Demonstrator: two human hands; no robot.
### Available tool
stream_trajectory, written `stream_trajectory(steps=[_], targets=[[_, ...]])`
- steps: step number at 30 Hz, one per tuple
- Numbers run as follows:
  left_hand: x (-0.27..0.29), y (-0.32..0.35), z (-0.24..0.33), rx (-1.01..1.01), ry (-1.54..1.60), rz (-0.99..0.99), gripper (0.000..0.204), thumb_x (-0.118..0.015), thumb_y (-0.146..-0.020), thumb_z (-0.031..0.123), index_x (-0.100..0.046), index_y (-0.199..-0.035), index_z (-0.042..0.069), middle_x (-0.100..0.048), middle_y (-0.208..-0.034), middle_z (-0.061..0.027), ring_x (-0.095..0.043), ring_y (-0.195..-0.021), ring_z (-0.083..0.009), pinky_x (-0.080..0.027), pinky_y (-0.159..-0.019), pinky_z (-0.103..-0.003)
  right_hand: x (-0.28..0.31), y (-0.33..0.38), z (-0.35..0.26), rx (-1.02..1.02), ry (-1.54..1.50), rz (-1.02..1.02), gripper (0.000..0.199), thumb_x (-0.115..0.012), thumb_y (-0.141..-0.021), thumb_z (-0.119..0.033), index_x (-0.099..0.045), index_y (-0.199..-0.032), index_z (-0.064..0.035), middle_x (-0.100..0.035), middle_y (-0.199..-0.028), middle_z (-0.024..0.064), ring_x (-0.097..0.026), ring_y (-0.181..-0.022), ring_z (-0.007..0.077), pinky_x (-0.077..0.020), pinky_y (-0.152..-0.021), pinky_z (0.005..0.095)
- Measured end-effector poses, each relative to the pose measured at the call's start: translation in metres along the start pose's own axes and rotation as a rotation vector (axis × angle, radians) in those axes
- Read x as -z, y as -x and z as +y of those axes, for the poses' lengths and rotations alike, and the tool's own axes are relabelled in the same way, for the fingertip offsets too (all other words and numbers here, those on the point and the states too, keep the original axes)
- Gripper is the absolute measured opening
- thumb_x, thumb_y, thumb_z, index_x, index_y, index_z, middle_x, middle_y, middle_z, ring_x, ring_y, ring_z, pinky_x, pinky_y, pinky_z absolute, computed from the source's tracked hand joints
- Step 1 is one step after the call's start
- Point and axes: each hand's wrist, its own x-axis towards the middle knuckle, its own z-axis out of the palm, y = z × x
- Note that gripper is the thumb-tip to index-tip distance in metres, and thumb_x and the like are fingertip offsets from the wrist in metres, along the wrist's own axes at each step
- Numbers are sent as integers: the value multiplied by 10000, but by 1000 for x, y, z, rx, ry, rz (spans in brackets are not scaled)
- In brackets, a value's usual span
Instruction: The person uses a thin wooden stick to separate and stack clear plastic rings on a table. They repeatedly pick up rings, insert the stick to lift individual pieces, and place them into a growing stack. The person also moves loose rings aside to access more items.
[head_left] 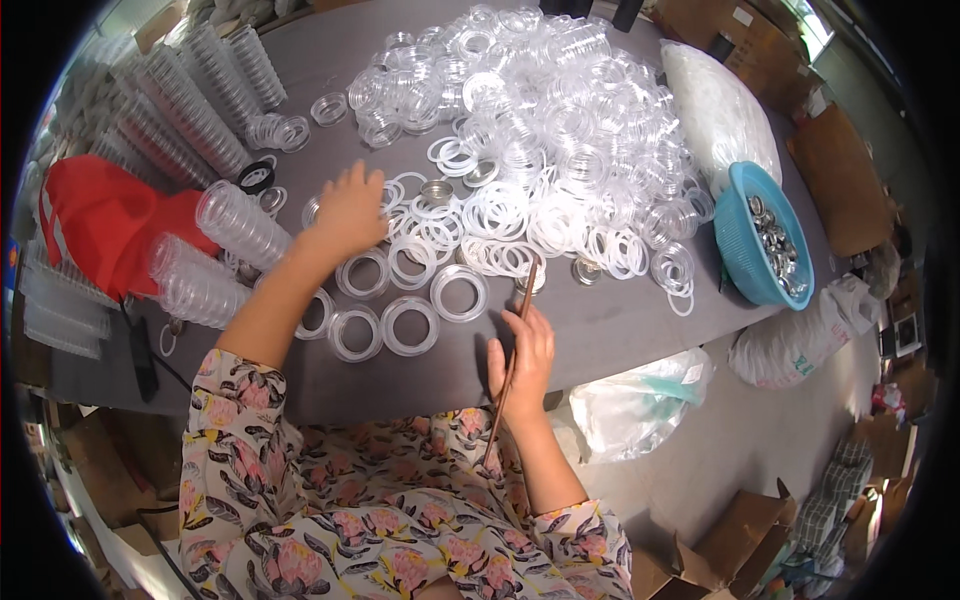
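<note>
Cream floral short sleeves [235, 390], pink and dark blooms, bare forearms.

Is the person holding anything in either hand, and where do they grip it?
The right hand grips a thin brown wooden stick around its middle. The left hand rests flat on white plastic rings, holding nothing visible.

A dark grey table [620, 330] is seen across the upper middle, lit evenly by bright daylight. A pale concrete floor [720, 440] is seen below and to the right of it, with brown cardboard boxes [740, 530] standing on it at lower right and more boxes [840, 180] stacked past the table's right end.
</note>
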Motion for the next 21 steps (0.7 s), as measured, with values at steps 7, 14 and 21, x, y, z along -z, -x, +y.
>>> stream_trajectory(steps=[7, 14, 21], targets=[[4, -36, -56, 138, 509, -169, 759, -663, -685, 230, -335, -1335, 16, -335, -1363, -263, -350, -1269, -376, -314, -1019, -474, 1, -3, -5, -46, -27, -32, 317, -603, -774, -110, -555, -1077, -26, -532, -1170, 182, -462, -1127, 366, -325, -963, 446], [-31, -129, -110, 825, 265, 408, 786, -610, -707, 236, -257, -1383, 48, -131, -1449, -260, -107, -1369, -381, -142, -1083, -495, 1, -3, -5, -68, -32, -54, 323, -603, -767, -115, -557, -1078, -39, -531, -1172, 186, -462, -1122, 369, -322, -963, 448], [-33, -157, -172, 1225, 236, 600, 923, -657, -690, 278, -131, -1405, 29, -89, -1434, -323, -79, -1364, -423, -85, -1098, -483, 2, 2, -4, -63, -18, -38, 291, -583, -800, -170, -568, -1045, -13, -532, -1166, 201, -464, -1115, 377, -331, -946, 456]])
